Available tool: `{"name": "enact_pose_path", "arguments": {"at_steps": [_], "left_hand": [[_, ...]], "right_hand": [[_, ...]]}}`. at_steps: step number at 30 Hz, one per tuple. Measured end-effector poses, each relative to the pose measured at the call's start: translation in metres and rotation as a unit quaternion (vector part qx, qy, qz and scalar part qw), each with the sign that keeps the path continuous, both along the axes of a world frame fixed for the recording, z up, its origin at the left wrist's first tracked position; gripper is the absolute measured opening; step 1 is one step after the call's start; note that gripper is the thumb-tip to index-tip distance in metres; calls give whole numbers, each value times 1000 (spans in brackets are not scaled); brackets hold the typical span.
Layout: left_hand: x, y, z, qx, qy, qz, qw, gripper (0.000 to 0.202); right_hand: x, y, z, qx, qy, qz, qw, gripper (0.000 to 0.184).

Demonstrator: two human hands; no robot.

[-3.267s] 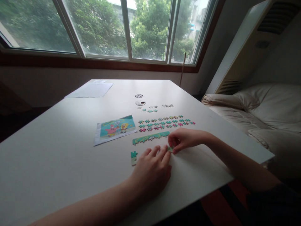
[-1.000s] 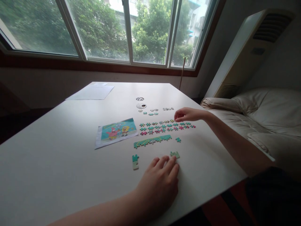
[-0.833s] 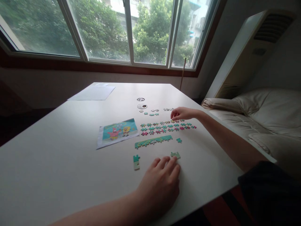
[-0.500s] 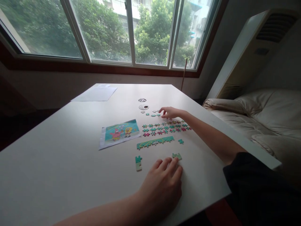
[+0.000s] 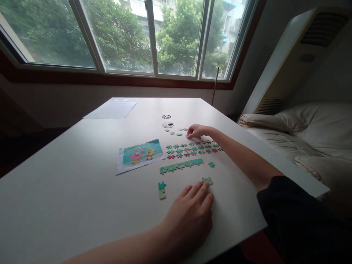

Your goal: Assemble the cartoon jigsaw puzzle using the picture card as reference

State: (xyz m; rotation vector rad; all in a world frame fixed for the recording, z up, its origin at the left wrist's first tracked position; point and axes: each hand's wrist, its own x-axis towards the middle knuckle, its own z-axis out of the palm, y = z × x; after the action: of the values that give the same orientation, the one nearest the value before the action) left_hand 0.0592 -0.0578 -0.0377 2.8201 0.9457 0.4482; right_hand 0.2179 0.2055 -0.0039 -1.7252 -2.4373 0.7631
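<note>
My left hand [image 5: 191,211] lies palm down, its fingers stretched forward and the fingertips at a light green joined pair of puzzle pieces [image 5: 208,180]. Farther out, my right hand [image 5: 198,131] pinches a small teal puzzle piece [image 5: 187,136] at the table surface, beside a few loose pieces. Below that hand, several rows of loose pieces [image 5: 179,151] in teal, pink and yellow are laid out. A joined puzzle strip [image 5: 181,166] runs nearer to me, with a single teal piece [image 5: 211,165] to its right. An upright joined pair [image 5: 162,190] sits left of my left hand.
A printed cartoon picture [image 5: 140,156] lies left of the pieces on the white table [image 5: 68,198]. Two small round items [image 5: 168,125] and white paper sheets [image 5: 112,109] are toward the far end. A pale sofa [image 5: 316,135] stands at the right.
My right hand has drawn its fingers together onto a teal puzzle piece in the far group, shifting slightly. My left hand stays in nearly the same place.
</note>
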Motion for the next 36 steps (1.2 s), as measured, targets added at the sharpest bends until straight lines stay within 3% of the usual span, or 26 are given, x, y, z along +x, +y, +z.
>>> {"name": "enact_pose_path", "arguments": {"at_steps": [10, 16, 22, 26, 30, 33, 36], "left_hand": [[-1, -1, 4, 12, 22, 1, 1000, 30], [-9, 3, 19, 58, 60, -34, 996, 30], [-47, 15, 26, 71, 68, 16, 995, 32], [-80, 28, 22, 76, -4, 71, 995, 28], [-91, 41, 23, 9, -123, 123, 985, 19], [-84, 47, 27, -53, -180, 156, 970, 19], [-73, 45, 27, -85, -196, 164, 963, 19]], "right_hand": [[11, -5, -11, 14, 88, -31, 996, 27], [15, -6, -14, -8, 144, -39, 989, 26], [16, -12, -11, -39, 182, -50, 981, 24], [14, -22, -5, -38, 207, -46, 977, 22], [2, -62, 2, -45, 283, 32, 957, 19], [-11, -114, 6, -66, 320, 117, 938, 19], [-19, -160, 8, -43, 325, 158, 931, 16]]}}
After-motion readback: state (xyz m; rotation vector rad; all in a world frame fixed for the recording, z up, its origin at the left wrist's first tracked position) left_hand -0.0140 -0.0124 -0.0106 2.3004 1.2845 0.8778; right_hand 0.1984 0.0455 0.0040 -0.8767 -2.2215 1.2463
